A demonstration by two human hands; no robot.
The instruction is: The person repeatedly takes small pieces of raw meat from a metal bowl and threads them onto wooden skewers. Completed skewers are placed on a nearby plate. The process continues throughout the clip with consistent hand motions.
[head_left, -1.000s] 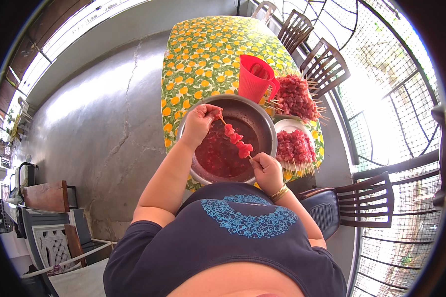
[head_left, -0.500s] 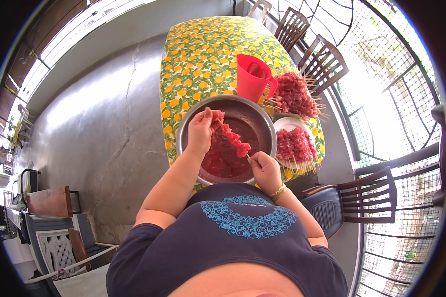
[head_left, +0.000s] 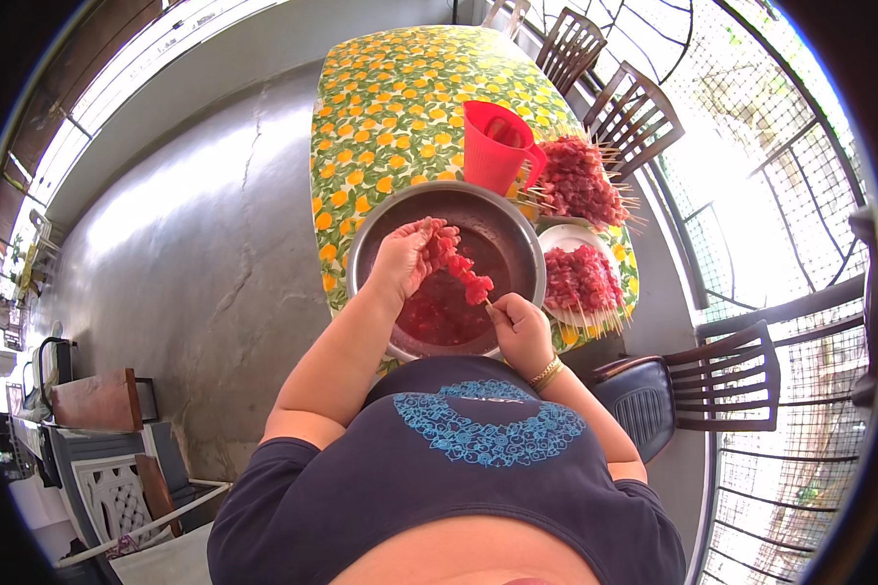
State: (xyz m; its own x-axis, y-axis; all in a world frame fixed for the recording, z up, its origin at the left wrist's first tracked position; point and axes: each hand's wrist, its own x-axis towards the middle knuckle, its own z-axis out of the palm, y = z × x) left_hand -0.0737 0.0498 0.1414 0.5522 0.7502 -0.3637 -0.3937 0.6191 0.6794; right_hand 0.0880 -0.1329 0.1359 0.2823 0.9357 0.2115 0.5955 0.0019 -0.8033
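Over a wide metal basin (head_left: 536, 249) I hold a skewer of raw red meat (head_left: 472, 283) slantwise. My right hand (head_left: 520, 333) pinches the bare lower end of its stick near the basin's right rim. At the upper end my left hand (head_left: 407, 255) is closed around raw meat, its fingers pressed on the chunks; the stick's tip is hidden there. More meat chunks lie in reddish liquid (head_left: 434, 317) in the basin. To the right, a white plate (head_left: 563, 237) bears a pile of filled skewers (head_left: 582, 283).
Behind the basin stands a red plastic jug (head_left: 493, 156) with its handle to the right. A larger pile of meat skewers (head_left: 580, 180) lies beside it, sticks poking outward. A lemon-print tablecloth (head_left: 390, 107) covers the table. Dark chairs (head_left: 722, 380) stand along the right.
My left hand has shifted slightly right and down along the skewer, its fingers lying further over the meat. My right hand stays almost where it was.
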